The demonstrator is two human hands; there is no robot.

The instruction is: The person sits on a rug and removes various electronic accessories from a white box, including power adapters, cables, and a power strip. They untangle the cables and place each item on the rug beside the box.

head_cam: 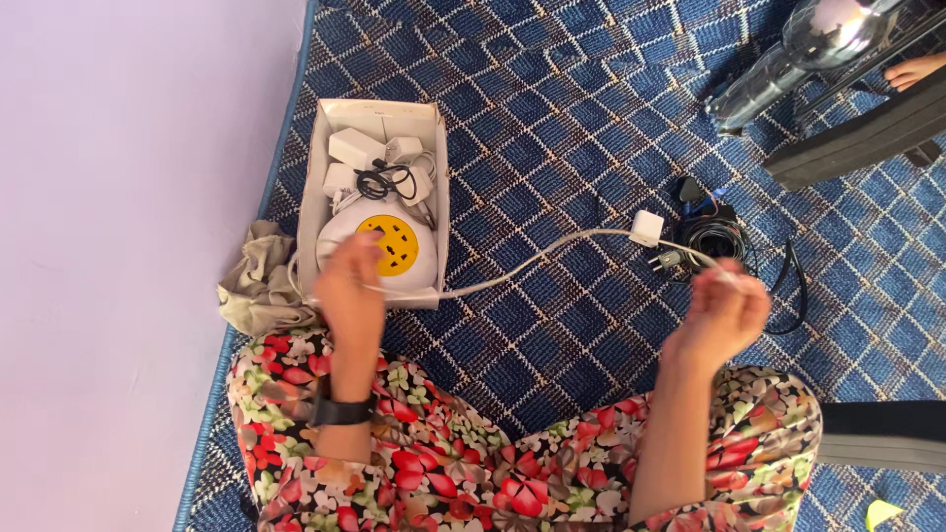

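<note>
We see the blue checked rug (552, 128) lying wide and bare between the pale floor (118, 246) along its left edge and the cardboard box (313, 187), which holds a white round cord reel (419, 261) and small white chargers (357, 148). Our left hand (347, 286) rests curled over the reel, while our right hand (724, 310) is closed around the white cable (532, 261) stretching across the rug from the box.

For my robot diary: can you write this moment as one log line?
left hand: on cable reel in box | right hand: shut on white cable | black cable: on carpet
</note>
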